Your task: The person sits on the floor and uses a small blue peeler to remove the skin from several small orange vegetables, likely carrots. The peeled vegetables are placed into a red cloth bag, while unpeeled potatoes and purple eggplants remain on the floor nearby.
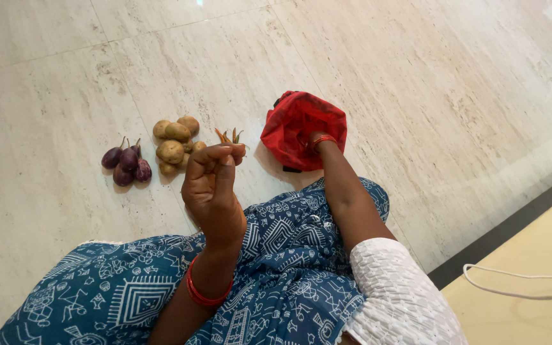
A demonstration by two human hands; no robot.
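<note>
Left hand (211,182) pinched on nothing visible, right hand (317,142) buried in the red bag (295,124), grip hidden, so feel around gently.

red bangles on both wrists, white textured sleeve, blue white-patterned garment.

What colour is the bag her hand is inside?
The cloth bag is red, seen in the head view.

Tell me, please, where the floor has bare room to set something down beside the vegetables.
Bare marble floor lies left of and behind the purple brinjals, and right of the red bag. It is crowded between brinjals, potatoes, chillies and bag, where the left hand hovers.
</note>
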